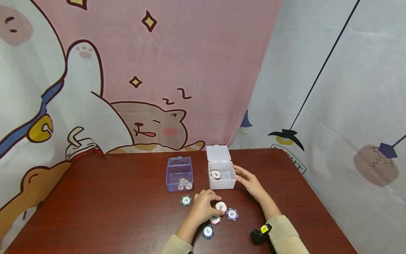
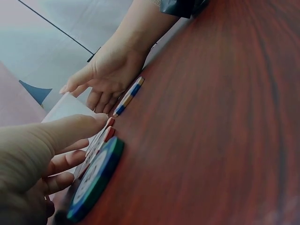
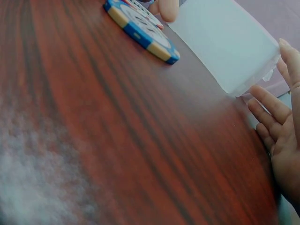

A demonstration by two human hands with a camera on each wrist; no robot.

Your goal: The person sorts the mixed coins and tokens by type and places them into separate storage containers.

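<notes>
The left hand (image 1: 202,209) curls thumb and fingers around a white-and-red chip (image 1: 221,206), gripping it at its edges; whether the chip is clear of the table, I cannot tell. The right hand (image 1: 250,182) is spread fairly wide, fingers mostly straight, touching the right wall of a white box (image 1: 226,185).

With twelve o'clock at the far curtain (image 1: 203,70), and reckoned from the gripped chip, a second white chip (image 1: 215,220) lies just beside it at seven, partly covered by the left thumb. A blue-and-tan chip (image 1: 232,214) lies near at four, a dark blue-green chip (image 1: 207,231) farther out at seven, and a green chip (image 1: 186,200) at nine, beyond the left hand.

The white box stands at twelve, lid tipped back, with white chips (image 1: 215,175) at its inner eight o'clock. A translucent purple box (image 1: 172,187) stands at ten, its lid also back, holding several clear pieces (image 1: 185,184) toward five. All rest on the brown table (image 1: 127,197).
</notes>
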